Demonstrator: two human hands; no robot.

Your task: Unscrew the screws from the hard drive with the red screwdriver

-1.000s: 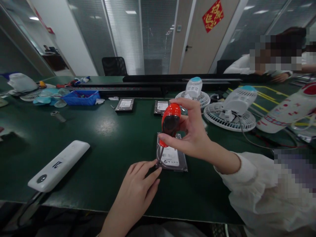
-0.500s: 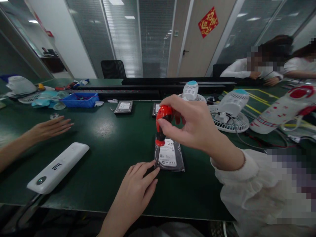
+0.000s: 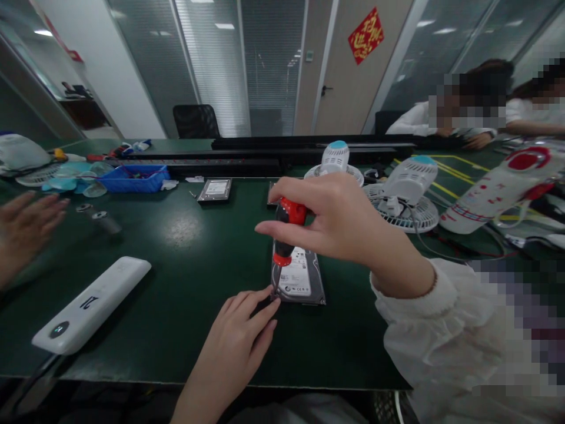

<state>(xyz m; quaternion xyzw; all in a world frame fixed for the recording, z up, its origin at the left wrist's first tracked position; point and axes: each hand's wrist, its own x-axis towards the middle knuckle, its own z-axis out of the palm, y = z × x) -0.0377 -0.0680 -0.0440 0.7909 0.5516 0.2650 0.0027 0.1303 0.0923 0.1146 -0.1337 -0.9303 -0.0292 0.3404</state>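
Green tabletop (image 3: 194, 259), hard drive (image 3: 302, 281) below right hand (image 3: 329, 209) — loosely holding screwdriver (image 3: 283, 253), left hand (image 3: 239, 327) open at its corner

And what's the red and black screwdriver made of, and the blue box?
The screwdriver seems to have a glossy plastic handle: its red parts shine. Its thin, straight shaft is probably metal. The blue box looks like plastic too, with thin, evenly coloured walls, but I can't be sure.
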